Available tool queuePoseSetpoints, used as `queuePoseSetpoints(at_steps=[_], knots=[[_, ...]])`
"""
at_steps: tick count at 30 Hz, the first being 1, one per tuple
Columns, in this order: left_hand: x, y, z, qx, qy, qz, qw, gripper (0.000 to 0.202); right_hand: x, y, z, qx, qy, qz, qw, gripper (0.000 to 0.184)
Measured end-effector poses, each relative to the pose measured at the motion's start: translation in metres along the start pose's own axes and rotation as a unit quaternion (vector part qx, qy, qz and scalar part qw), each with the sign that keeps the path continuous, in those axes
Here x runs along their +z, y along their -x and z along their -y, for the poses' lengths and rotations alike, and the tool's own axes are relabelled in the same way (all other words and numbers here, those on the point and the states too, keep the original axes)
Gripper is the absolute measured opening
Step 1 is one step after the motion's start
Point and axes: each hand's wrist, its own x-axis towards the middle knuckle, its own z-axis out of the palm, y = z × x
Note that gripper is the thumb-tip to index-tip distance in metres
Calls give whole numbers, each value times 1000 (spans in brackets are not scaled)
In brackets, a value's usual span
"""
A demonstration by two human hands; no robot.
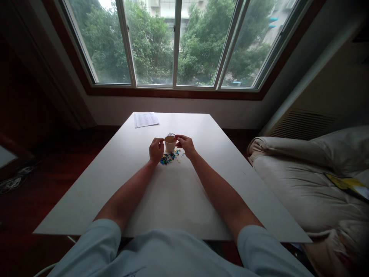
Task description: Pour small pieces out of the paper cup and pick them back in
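A small pale paper cup [170, 146] stands upright near the middle of the white table [178, 200], its open mouth toward me. My left hand [156, 150] is at its left side, fingers curled and the tips on the cup near the rim. From the right, my right hand [186, 145] has its fingertips on the rim and side of the same cup. The inside looks brownish; what it contains I cannot make out. Small loose beads [166, 158], mostly blue, green and black with some yellow and white, lie scattered just in front of the cup.
A thin dark looped item [171, 134] lies just behind the cup. Sheets of printed paper [146, 119] rest at the table's far left. To the right is a cream sofa [288, 184]; a window [175, 46] is beyond the table. Cables [17, 180] lie on the floor at left.
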Motion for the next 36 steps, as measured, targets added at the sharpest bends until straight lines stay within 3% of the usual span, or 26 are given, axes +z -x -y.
queuePoseSetpoints(at_steps=[10,15,18,21,36], knots=[[0,1,-3,0,3,6,1000,22,-6,0,2,-6,16,-12,1000,25],[-1,1,-7,-1,-7,4,1000,23,-19,-3,-14,-57,28,-110,992,27],[-2,1,-9,-7,-12,6,1000,23,-35,-3,-28,-32,60,-167,984,28],[-1,0,-10,-7,-10,9,1000,22,-49,-3,-38,-9,81,-183,980,28],[0,3,-17,19,6,47,999,37,-44,1,-51,-27,266,-57,962,23]])
